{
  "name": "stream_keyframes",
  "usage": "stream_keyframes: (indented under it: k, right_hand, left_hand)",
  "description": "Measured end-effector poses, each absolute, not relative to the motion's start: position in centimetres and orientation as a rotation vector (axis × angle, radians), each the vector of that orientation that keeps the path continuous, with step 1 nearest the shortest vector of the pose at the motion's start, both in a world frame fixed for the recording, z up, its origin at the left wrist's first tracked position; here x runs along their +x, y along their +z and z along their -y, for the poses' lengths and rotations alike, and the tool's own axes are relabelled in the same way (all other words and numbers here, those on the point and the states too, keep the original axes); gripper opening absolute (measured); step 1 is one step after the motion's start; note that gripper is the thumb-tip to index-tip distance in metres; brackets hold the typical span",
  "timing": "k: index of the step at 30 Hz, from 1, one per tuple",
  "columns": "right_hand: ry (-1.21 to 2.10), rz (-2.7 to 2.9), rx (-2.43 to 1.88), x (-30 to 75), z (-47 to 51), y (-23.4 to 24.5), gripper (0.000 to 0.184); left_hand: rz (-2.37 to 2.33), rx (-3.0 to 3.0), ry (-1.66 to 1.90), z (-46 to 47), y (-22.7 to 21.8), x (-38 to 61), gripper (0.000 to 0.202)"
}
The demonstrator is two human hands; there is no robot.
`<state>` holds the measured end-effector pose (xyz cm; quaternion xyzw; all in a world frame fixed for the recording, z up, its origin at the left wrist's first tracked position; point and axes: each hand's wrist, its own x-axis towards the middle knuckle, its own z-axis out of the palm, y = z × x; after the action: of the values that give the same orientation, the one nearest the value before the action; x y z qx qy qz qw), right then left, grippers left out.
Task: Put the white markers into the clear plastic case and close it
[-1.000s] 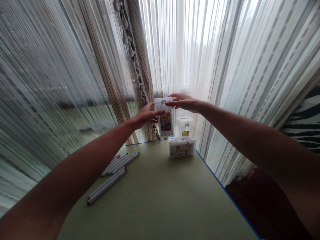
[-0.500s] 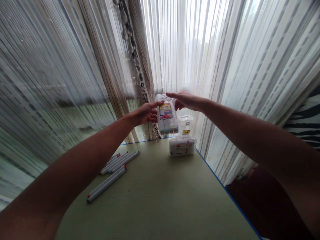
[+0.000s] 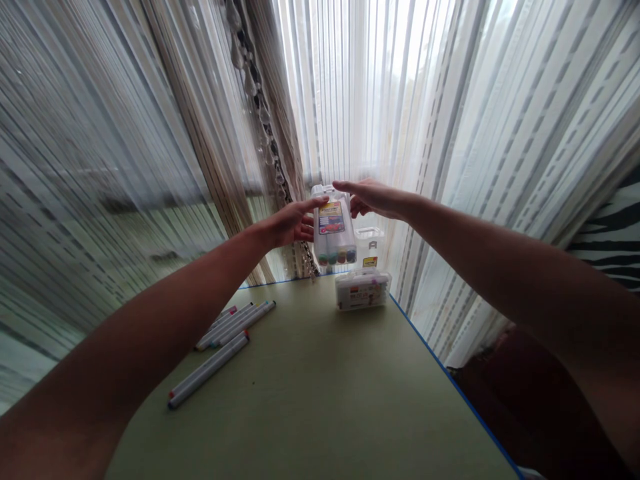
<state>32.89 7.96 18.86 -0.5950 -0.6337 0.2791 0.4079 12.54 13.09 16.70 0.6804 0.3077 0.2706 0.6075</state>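
Observation:
A clear plastic marker case point(image 3: 334, 230) with a colourful label is held up above the far end of the green table point(image 3: 320, 400). My left hand point(image 3: 293, 222) grips its left side, fingers curled around it. My right hand point(image 3: 371, 199) lies over its top right, fingers stretched along the lid. Coloured marker caps show through the case's lower end. A second clear marker case point(image 3: 363, 290) lies flat on the table below, and a third point(image 3: 370, 243) stands upright behind it.
Several grey markers point(image 3: 225, 337) lie loose on the table's left side. Striped sheer curtains point(image 3: 450, 133) hang close around the far and right sides, with a beaded tie-back point(image 3: 260, 113). The table's blue-edged right rim point(image 3: 450, 380) drops to a dark floor; zebra-print fabric point(image 3: 615, 233) is at right.
The case has been lifted off the table and tilted so its label faces me. Both hands have stayed on it and risen slightly.

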Motion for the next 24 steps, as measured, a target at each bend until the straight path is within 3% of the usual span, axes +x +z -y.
stream_keyframes:
  k: [9,20,24]
  right_hand:
    - [0.577,1.7,-1.419,34.1,-8.5,18.4,0.047]
    - [0.543,1.768,-1.377,34.3,-8.3,18.9,0.026]
    - [0.557,1.803,-1.385,34.7,-8.6,18.7,0.043]
  left_hand:
    - [-0.686,1.699,0.642,-13.7,16.1,12.6,0.053]
    - [-0.687,1.794,0.742,-14.0,15.6,13.2,0.081]
    - [-0.678,1.848,0.8,-14.5,14.4,13.4,0.089]
